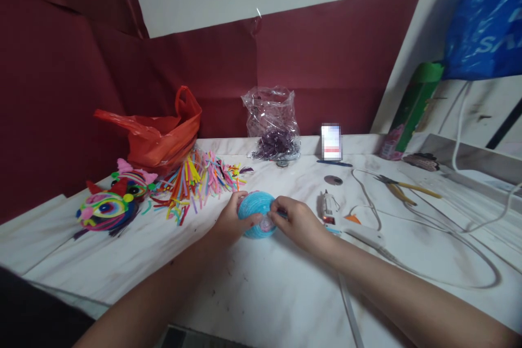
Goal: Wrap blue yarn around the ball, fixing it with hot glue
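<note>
A round ball [256, 206] covered in light-blue windings rests at the middle of the table, with a pinkish-white swirl on its near side. Wrapped round its left side, my left hand [234, 221] grips it, thumb across the front. The fingers of my right hand [297, 219] are pinched together against the ball's right side; whatever is between them is too small to make out. To the right lies a white glue gun [328, 206] with its cord. Pliers [402, 189] with yellow handles lie farther right.
Two colourful decorated balls [106, 211] sit at the left beside fuzzy stems [191, 179] and a red plastic bag [163, 133]. Behind are a clear bag [272, 122] and a lit phone [331, 141]. A looping white cable [495, 269] crosses the right side.
</note>
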